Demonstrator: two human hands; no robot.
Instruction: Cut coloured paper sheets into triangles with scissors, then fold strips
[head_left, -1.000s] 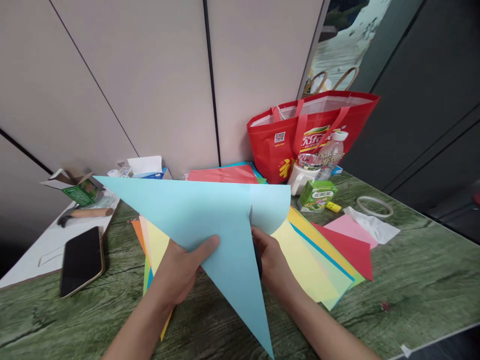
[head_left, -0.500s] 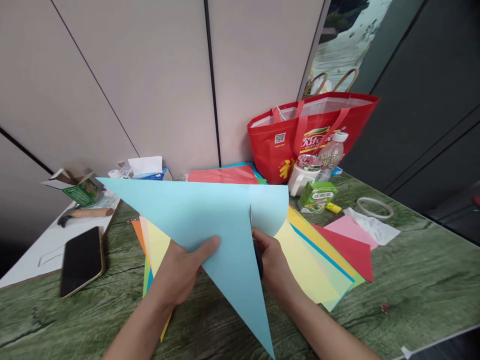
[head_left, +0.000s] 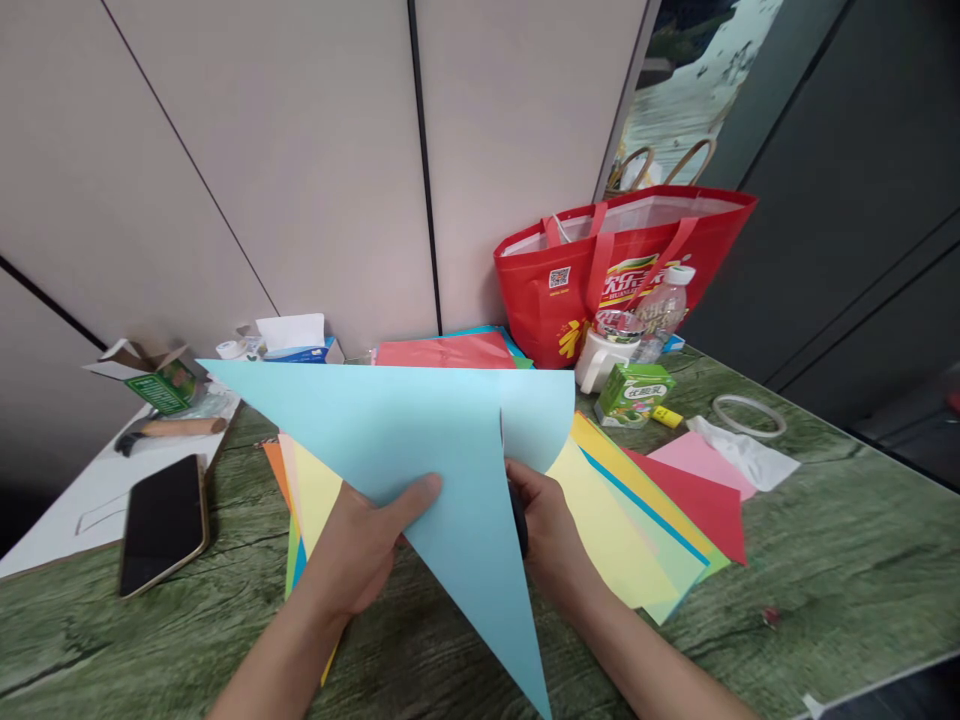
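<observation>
A large light-blue sheet of paper (head_left: 420,420) is held up above the table, with a slit along its right part and a curled strip beyond the slit. My left hand (head_left: 367,540) grips its lower left edge, thumb on top and the other fingers underneath. Closed around the dark handle of a pair of scissors (head_left: 518,518) is my right hand (head_left: 551,515), just right of the slit. A bit of blade shows in the cut; most of the scissors is hidden by the paper and fingers. Below lie fanned sheets of coloured paper (head_left: 622,530).
On the left are a phone (head_left: 163,525), a hammer (head_left: 176,427) and an opened green box (head_left: 161,385). To the right stand a red bag (head_left: 547,310), a white mug (head_left: 600,360), a plastic bottle (head_left: 664,310) and a green carton (head_left: 634,393). A tape roll (head_left: 748,415) lies farther right.
The curled right edge of the blue paper has shifted very slightly to the left. Both hands keep nearly the same position and grip.
</observation>
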